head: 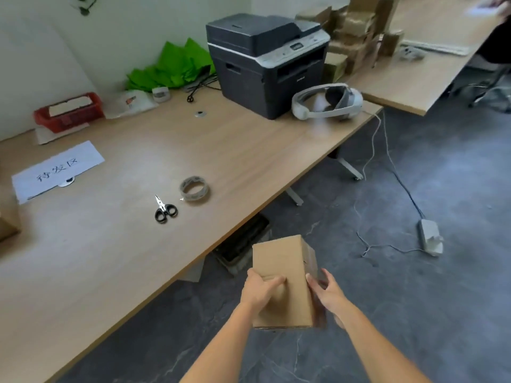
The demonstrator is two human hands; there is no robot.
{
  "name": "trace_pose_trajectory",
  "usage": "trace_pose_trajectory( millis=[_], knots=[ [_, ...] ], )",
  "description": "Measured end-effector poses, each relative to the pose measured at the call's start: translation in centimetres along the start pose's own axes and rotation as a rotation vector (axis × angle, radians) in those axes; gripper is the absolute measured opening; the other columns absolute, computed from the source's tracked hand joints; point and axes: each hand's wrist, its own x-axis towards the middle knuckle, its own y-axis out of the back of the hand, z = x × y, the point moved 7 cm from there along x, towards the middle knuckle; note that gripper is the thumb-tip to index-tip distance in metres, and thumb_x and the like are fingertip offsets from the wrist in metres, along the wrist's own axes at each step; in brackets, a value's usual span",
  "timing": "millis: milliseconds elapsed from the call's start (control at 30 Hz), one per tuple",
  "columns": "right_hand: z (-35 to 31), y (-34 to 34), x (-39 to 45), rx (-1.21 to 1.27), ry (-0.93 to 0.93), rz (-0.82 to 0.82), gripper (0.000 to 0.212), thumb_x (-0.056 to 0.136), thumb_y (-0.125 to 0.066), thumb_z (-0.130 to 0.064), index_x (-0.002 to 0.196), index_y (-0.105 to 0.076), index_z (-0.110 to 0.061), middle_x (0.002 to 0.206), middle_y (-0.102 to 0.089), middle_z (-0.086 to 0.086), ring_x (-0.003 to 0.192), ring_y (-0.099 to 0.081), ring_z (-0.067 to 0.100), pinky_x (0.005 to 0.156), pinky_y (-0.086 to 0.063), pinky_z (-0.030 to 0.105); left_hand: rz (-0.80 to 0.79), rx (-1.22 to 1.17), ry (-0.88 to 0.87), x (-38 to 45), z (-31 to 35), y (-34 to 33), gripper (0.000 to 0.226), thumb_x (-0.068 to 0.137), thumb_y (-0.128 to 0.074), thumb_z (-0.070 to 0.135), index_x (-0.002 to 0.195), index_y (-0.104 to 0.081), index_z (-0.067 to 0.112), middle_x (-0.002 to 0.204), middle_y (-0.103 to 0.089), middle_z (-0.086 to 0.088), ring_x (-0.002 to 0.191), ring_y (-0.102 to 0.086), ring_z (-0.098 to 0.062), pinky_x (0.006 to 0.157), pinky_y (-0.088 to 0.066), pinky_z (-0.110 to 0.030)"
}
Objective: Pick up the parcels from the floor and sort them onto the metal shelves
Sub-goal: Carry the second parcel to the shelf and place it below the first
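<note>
I hold a plain brown cardboard parcel (282, 269) in both hands, above the dark floor and just off the front edge of a long wooden table (116, 244). My left hand (260, 288) grips its left side with the thumb over the top face. My right hand (327, 293) clasps its right side. More brown parcels (356, 31) are piled at the back, on a second table behind the printer. No metal shelves are in view.
On the table lie black-handled scissors (165, 210), a tape roll (194, 188), a paper sign (56, 170), a red basket (69, 111), green paper (174, 64), a printer (265, 62) and a white headset (327, 102). Cables and a power strip (430, 236) lie on the floor to the right.
</note>
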Motion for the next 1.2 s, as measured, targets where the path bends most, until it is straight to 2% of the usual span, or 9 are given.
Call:
trace_pose_trajectory(
  millis=[167, 300, 400, 533, 667, 900, 1000, 1100, 1200],
  knots=[
    [1.1, 9.5, -6.1, 0.059, -0.049, 0.091, 0.070, 0.083, -0.063, -0.045, 0.135, -0.043, -0.005, 0.116, -0.058, 0.005, 0.105, -0.055, 0.023, 0.085, -0.045, 0.030, -0.151, 0.051, -0.118, -5.5, 6.0, -6.8, 0.087, 0.073, -0.072, 0.051, 0.138, -0.031, 0.008, 0.140, -0.046, -0.005, 0.126, -0.048, -0.023, 0.096, -0.040, -0.028],
    [3.2, 18.4, -11.9, 0.152, -0.035, 0.251, 0.076, 0.075, -0.073, -0.042, 0.134, -0.044, -0.004, 0.130, -0.058, 0.012, 0.113, -0.058, 0.026, 0.085, -0.050, 0.031, -0.277, 0.183, -0.238, -10.6, 10.9, -14.5, 0.122, 0.060, -0.069, 0.068, 0.151, -0.011, 0.011, 0.153, -0.026, -0.009, 0.140, -0.032, -0.028, 0.116, -0.031, -0.042],
    [6.1, 24.9, -16.5, 0.286, -0.031, 0.415, 0.085, 0.069, -0.077, -0.046, 0.134, -0.043, -0.005, 0.130, -0.057, 0.012, 0.115, -0.059, 0.029, 0.097, -0.050, 0.041, -0.363, 0.343, -0.344, -15.6, 14.5, -20.9, 0.122, 0.064, -0.065, 0.071, 0.153, 0.000, 0.020, 0.155, -0.019, -0.013, 0.143, -0.023, -0.033, 0.118, -0.025, -0.047],
    [11.1, 32.8, -22.2, 0.411, -0.005, 0.605, 0.106, 0.044, -0.083, -0.058, 0.127, -0.051, -0.003, 0.122, -0.063, 0.015, 0.105, -0.064, 0.030, 0.087, -0.056, 0.044, -0.514, 0.460, -0.478, -22.9, 17.7, -28.8, 0.137, 0.043, -0.060, 0.080, 0.153, 0.001, 0.026, 0.155, -0.018, -0.011, 0.143, -0.022, -0.034, 0.117, -0.026, -0.050],
    [14.3, 38.1, -31.6, 0.526, -0.010, 0.747, 0.057, 0.072, -0.079, -0.035, 0.117, -0.059, -0.007, 0.101, -0.065, 0.006, 0.087, -0.062, 0.021, 0.068, -0.056, 0.031, -0.699, 0.602, -0.611, -30.9, 18.8, -36.4, 0.145, 0.032, -0.058, 0.079, 0.153, 0.001, 0.025, 0.156, -0.020, -0.012, 0.144, -0.022, -0.033, 0.117, -0.026, -0.048],
    [23.9, 44.2, -46.9, 0.809, 0.107, 0.972, 0.028, 0.075, -0.076, -0.033, 0.098, -0.065, -0.023, 0.103, -0.070, 0.002, 0.096, -0.066, 0.021, 0.085, -0.055, 0.040, -1.045, 0.733, -0.774, -47.2, 17.0, -48.1, 0.132, 0.052, -0.069, 0.069, 0.153, 0.002, 0.022, 0.160, -0.017, -0.008, 0.145, -0.023, -0.029, 0.119, -0.024, -0.041],
    [28.4, 45.9, -54.1, 0.855, 0.128, 1.164, 0.003, 0.085, -0.067, -0.020, 0.086, -0.065, -0.021, 0.098, -0.068, 0.004, 0.084, -0.064, 0.019, 0.082, -0.054, 0.034, -1.193, 0.777, -0.889, -55.5, 14.8, -51.9, 0.119, 0.059, -0.072, 0.067, 0.153, -0.016, 0.018, 0.152, -0.036, -0.005, 0.137, -0.040, -0.026, 0.112, -0.033, -0.031],
    [33.0, 46.6, -60.8, 0.851, 0.105, 1.309, 0.014, 0.084, -0.066, -0.007, 0.097, -0.068, -0.005, 0.095, -0.071, 0.011, 0.075, -0.068, 0.019, 0.065, -0.059, 0.022, -1.315, 0.765, -0.975, -63.4, 11.9, -54.8, 0.110, 0.047, -0.079, 0.063, 0.140, -0.041, 0.019, 0.127, -0.061, -0.003, 0.115, -0.060, -0.022, 0.103, -0.049, -0.039],
    [37.3, 46.0, -67.6, 0.856, 0.090, 1.454, 0.015, 0.083, -0.068, -0.010, 0.096, -0.072, -0.003, 0.095, -0.073, 0.014, 0.088, -0.070, 0.029, 0.086, -0.058, 0.039, -1.331, 0.822, -1.093, -70.4, 8.3, -56.9, 0.092, 0.058, -0.081, 0.049, 0.135, -0.040, 0.020, 0.126, -0.059, -0.001, 0.114, -0.058, -0.022, 0.096, -0.050, -0.034]
  ],
)
